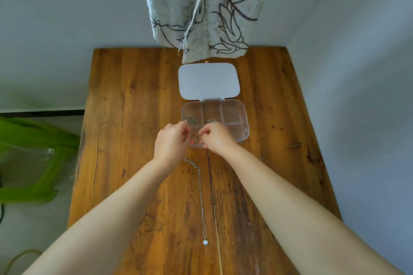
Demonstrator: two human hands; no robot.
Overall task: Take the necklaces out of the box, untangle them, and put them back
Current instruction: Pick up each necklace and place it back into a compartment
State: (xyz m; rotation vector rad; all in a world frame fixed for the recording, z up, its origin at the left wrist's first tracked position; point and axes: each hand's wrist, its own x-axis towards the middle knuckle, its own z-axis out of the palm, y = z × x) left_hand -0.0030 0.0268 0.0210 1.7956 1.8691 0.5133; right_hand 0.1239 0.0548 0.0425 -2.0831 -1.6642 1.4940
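Note:
A clear plastic box [234,116] with several compartments stands open on the wooden table [134,118], its white lid [209,80] folded back. A tangled chain [193,119] lies in the far left compartment and a second small chain [211,121] in the middle one. My left hand [171,143] and my right hand [215,137] meet over the near left compartment, fingers pinched around a thin chain with a red pendant [192,141]. A long silver necklace [201,196] with a pale pendant [205,242] lies stretched out straight on the table between my forearms.
A patterned curtain [205,11] hangs over the table's far edge, just behind the lid. A green plastic stool [33,158] stands on the floor to the left. Small dark bits [294,146] lie on the table to the right of the box.

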